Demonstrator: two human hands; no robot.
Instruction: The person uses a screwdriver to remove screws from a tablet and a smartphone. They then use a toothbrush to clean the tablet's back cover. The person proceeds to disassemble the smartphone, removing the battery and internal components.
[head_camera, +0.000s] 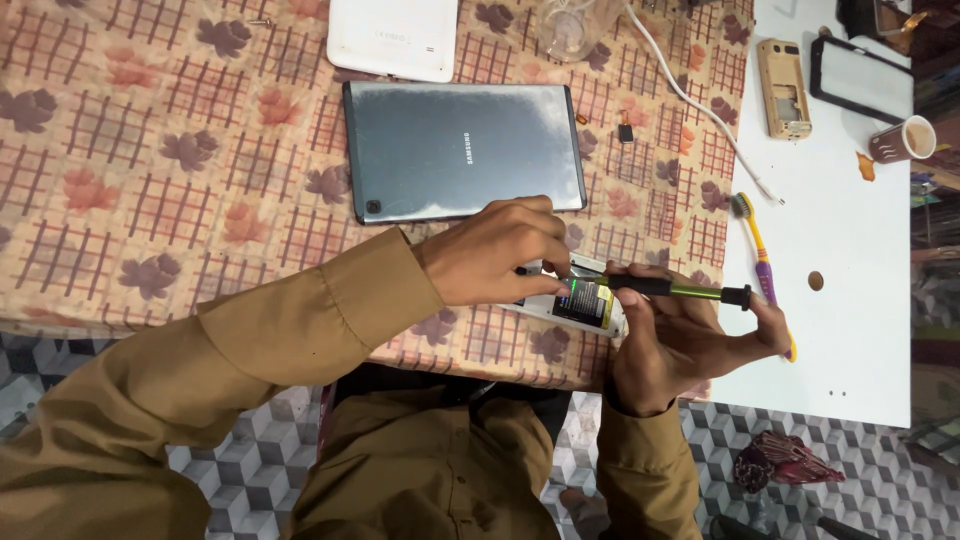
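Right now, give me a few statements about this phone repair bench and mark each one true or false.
1. The right hand holds a green screwdriver. True.
2. The grey tablet lies screen up. False: its back faces up.
3. The left hand rests on the opened phone. True.
4. The paper cup sits on the patterned cloth. False: it stands on the white table.
5. A toothbrush lies on the white table. True.
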